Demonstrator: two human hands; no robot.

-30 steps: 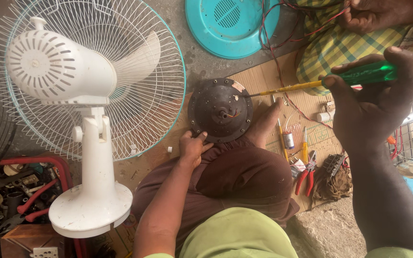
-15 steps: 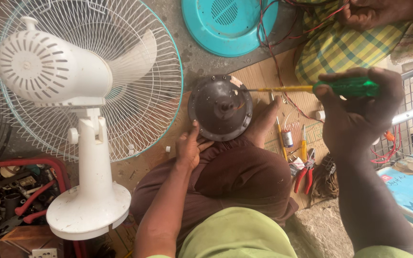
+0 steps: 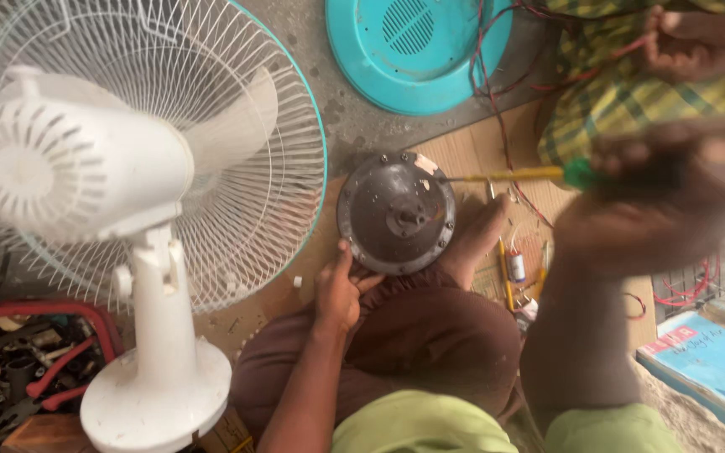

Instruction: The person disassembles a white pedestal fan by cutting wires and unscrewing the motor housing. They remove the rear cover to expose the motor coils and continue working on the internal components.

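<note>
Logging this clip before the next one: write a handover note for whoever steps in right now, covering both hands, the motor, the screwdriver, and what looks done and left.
Left hand: steadying the lower edge of the round dark motor housing, which rests by the person's foot.
Right hand: gripping a green-handled screwdriver, tip at the housing's upper right rim.
Nearby: white standing fan at left, teal cover above, small tools on the board at right.
Done: housing is off any fan. Left: rim screws still look seated.

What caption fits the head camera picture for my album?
Left hand steadies a round dark motor while the right hand drives a screwdriver into its rim, beside a white fan.
</note>
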